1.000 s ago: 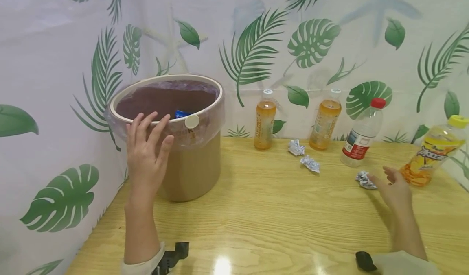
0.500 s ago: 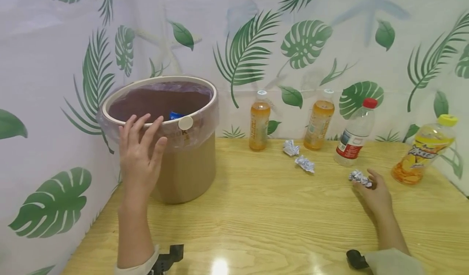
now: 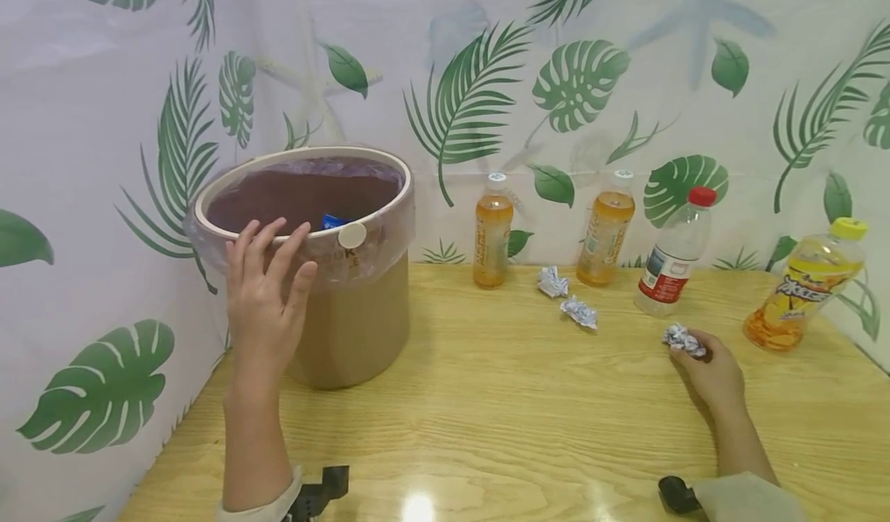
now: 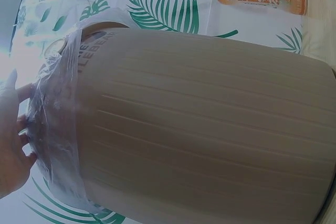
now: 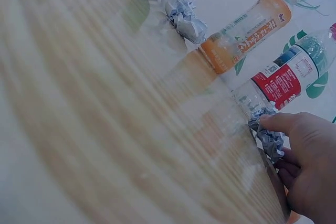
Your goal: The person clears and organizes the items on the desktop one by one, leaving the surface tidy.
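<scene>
My left hand (image 3: 266,306) lies at the near rim of a tan trash bin (image 3: 354,321), fingers extended against the lip and clear plastic liner (image 4: 55,124). Something blue (image 3: 334,222) shows inside the bin. On the right side of the table, my right hand (image 3: 719,374) pinches a crumpled paper ball (image 3: 681,338) between thumb and fingers. In the right wrist view this paper ball (image 5: 270,136) sits at the fingertips, low over the wood. Two more crumpled paper balls, one behind (image 3: 553,282) and one nearer (image 3: 579,313), lie left of that hand.
Along the back stand two orange drink bottles, left (image 3: 494,232) and right (image 3: 606,232), and a red-capped clear bottle (image 3: 670,255). A yellow-capped bottle (image 3: 799,290) stands at the right. Leaf-patterned sheeting (image 3: 584,144) backs the wooden table (image 3: 501,414).
My right hand has come in from beside the yellow-capped bottle and closed its fingers on the paper ball. The left hand stays at the bin's rim. The head view has shifted slightly.
</scene>
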Available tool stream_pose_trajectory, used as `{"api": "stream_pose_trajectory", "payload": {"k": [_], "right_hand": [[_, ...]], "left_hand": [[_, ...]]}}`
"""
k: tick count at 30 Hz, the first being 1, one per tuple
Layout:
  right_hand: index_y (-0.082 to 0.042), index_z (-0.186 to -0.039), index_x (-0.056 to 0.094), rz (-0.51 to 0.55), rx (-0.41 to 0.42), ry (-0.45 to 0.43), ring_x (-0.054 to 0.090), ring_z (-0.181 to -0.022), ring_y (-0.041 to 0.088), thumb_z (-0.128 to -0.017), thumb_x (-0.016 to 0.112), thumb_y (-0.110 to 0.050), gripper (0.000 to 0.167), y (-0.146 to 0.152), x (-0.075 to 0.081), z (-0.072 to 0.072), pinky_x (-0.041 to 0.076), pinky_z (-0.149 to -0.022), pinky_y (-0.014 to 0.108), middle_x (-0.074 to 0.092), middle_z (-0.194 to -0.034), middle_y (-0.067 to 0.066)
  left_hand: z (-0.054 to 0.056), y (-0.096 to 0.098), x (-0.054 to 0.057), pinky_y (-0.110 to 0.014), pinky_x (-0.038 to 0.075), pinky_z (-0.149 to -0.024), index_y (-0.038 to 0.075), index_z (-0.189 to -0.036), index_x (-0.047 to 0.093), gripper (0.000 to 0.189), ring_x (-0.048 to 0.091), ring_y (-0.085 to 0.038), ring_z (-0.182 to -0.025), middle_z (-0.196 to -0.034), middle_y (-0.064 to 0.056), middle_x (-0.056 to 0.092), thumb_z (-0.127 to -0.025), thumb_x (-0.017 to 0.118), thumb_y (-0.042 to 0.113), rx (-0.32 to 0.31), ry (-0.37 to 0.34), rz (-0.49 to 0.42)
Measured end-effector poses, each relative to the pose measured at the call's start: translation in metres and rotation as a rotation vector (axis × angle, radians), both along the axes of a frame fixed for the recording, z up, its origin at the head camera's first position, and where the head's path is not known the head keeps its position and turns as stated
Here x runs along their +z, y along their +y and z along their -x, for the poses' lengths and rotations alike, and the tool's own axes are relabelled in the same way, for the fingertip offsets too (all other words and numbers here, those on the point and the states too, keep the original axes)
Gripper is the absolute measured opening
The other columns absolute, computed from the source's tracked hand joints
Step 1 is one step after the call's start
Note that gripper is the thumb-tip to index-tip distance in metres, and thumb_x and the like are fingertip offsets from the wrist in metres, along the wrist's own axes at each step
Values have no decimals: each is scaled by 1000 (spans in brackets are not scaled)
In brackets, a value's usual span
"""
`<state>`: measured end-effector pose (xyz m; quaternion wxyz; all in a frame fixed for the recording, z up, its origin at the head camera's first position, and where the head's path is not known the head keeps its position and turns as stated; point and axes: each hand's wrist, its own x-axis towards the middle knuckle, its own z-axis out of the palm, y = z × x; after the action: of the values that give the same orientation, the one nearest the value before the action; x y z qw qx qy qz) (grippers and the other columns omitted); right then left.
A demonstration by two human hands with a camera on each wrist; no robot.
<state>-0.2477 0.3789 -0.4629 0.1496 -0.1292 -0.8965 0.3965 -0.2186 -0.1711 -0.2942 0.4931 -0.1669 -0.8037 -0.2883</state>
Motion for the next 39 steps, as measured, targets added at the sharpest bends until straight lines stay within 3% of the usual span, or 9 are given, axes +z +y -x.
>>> {"api": "stream_pose_trajectory", "payload": {"k": [9,21,31,39], "right_hand": [[8,-135,34,8,-17,-9,33,-117,49,-93,50,-35,62,2,1,-4,29,-93,60,35,-130,35],[9,-134,34,64,-14,-23,35,-116,46,-92,51,-33,62,-6,12,-7,30,-94,58,36,-130,34],[7,-136,31,124,57,-63,36,-115,43,-92,52,-35,65,-16,29,-5,35,-91,52,33,-135,33],[9,-135,33,76,148,-9,38,-115,47,-92,53,-33,63,-26,48,-4,40,-86,51,36,-132,33]], "left_hand": [[1,2,-1,-44,5,-110,14,-124,58,58,25,-25,-132,-132,-9,46,-93,32,56,0,-8,9],[1,1,0,-44,6,-110,14,-123,59,59,25,-25,-132,-132,-10,46,-93,32,56,2,1,7],[0,-1,1,-44,5,-110,14,-125,57,58,23,-23,-133,-133,-10,45,-94,32,56,8,-11,17],[0,-1,1,-44,4,-110,15,-125,57,58,23,-23,-133,-134,-9,44,-94,31,56,13,-22,21]]}}
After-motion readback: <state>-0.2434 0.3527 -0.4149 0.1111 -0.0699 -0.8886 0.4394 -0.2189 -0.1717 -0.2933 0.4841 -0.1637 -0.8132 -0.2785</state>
